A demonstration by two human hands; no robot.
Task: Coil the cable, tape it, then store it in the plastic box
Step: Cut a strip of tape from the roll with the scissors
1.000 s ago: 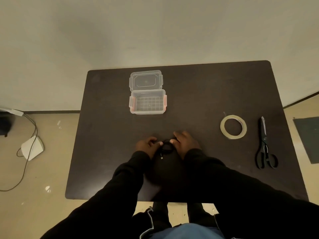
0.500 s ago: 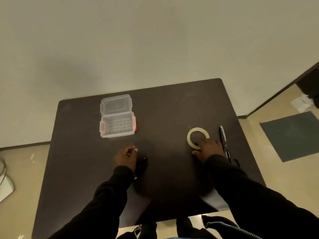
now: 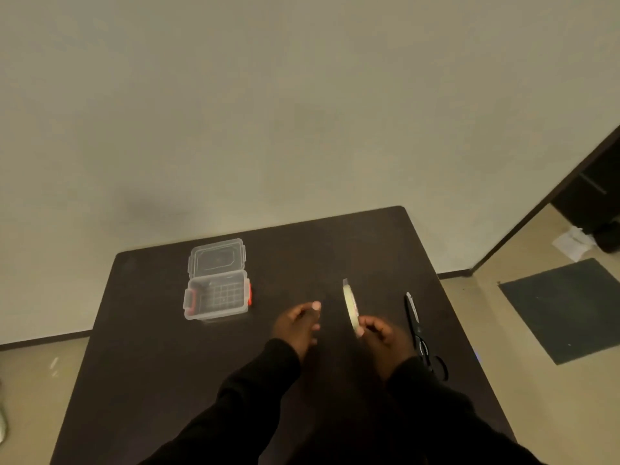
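My right hand [image 3: 380,333] grips a roll of clear tape [image 3: 350,305] and holds it edge-on above the dark table [image 3: 161,347]. My left hand [image 3: 297,325] hovers just left of the roll, its fingertips pointing toward it. The black cable does not show against the dark table and sleeves, so I cannot tell whether my left hand holds it. The clear plastic box [image 3: 216,298] with red latches stands at the back left, and its hinged lid [image 3: 218,260] lies open behind it.
Black scissors [image 3: 416,327] lie on the table just right of my right hand, blades pointing away from me. The table's right edge is close beyond them. A dark mat [image 3: 567,307] lies on the floor to the right.
My right hand went from the cable to the tape roll and lifted it off the table on edge. My left hand moved right toward the roll. My view swung right and up.
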